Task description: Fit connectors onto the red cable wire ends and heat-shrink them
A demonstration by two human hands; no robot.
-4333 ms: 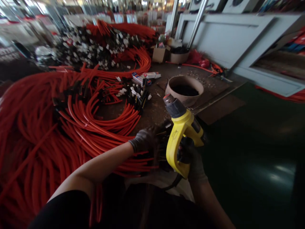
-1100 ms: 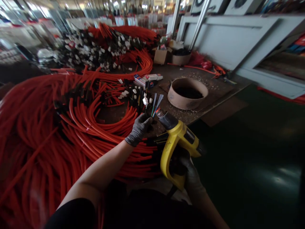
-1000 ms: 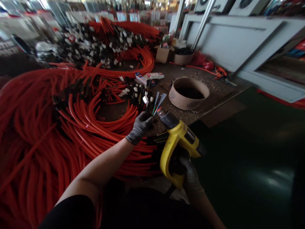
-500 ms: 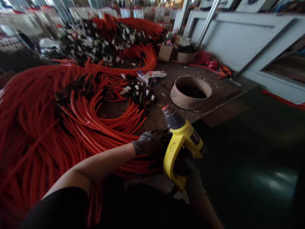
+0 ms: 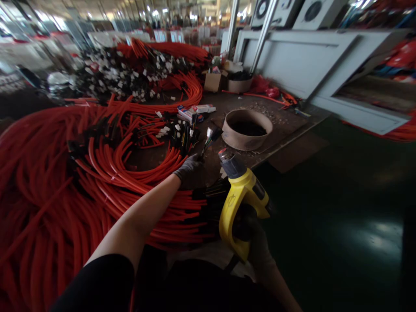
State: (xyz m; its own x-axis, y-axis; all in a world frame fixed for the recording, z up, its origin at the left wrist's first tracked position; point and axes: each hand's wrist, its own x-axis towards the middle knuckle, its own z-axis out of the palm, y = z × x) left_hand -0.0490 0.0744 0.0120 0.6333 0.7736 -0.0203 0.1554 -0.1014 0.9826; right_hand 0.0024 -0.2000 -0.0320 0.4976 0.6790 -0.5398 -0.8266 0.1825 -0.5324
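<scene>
The left hand point(image 5: 189, 165) clamps its fingers on a wire bundle point(image 5: 210, 139) above the table point(image 5: 211, 168); the right hand point(image 5: 257, 236) has its fingers wrapped round the yellow heat gun point(image 5: 243, 187) — hot air lingering near the wires could scorch them.

Compared with half a second ago, the left hand point(image 5: 190, 165) is raised from lower centre to mid-frame and grips a cable end point(image 5: 212, 136) with a white connector point(image 5: 208, 133), tilted toward the upper right and blurred. Black wire ends point(image 5: 211, 194) at lower centre, previously behind that hand, are exposed. The brown ring point(image 5: 240, 141) registers lower and further left; more of the white boxed units point(image 5: 305, 17) shows at upper right
</scene>
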